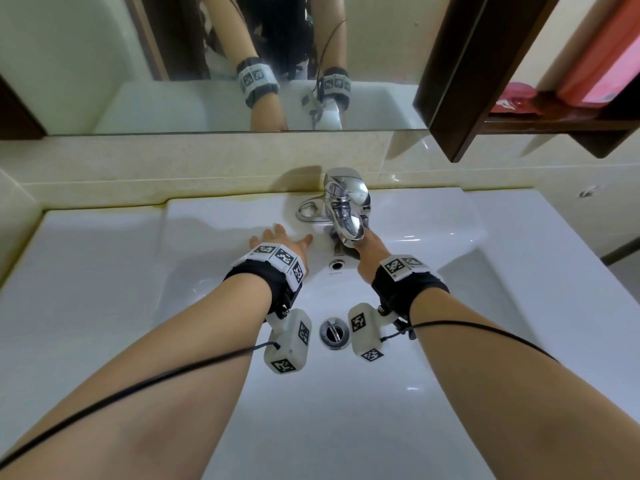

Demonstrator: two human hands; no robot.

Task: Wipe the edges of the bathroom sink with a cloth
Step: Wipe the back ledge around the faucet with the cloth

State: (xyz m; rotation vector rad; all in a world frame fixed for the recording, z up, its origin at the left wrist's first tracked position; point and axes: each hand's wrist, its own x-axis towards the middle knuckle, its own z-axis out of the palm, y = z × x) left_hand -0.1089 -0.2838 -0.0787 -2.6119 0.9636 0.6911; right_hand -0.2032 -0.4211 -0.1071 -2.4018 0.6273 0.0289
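The white bathroom sink [104, 244] fills the view, with a chrome faucet [346, 202] at the middle of its back ledge. My left hand [280, 242] lies flat on the basin's rear slope just left of the faucet, fingers spread and holding nothing. My right hand [369, 252] reaches under the faucet spout, which hides its fingers. A small dark shape [337, 242] shows below the spout beside that hand; I cannot tell whether it is a cloth. No cloth is clearly visible elsewhere.
The drain plug [334, 333] sits in the basin bottom between my wrists, the overflow hole [336, 263] above it. A mirror [104, 64] hangs behind the beige backsplash. A dark wooden shelf [519, 124] with red items [512, 98] juts out at upper right.
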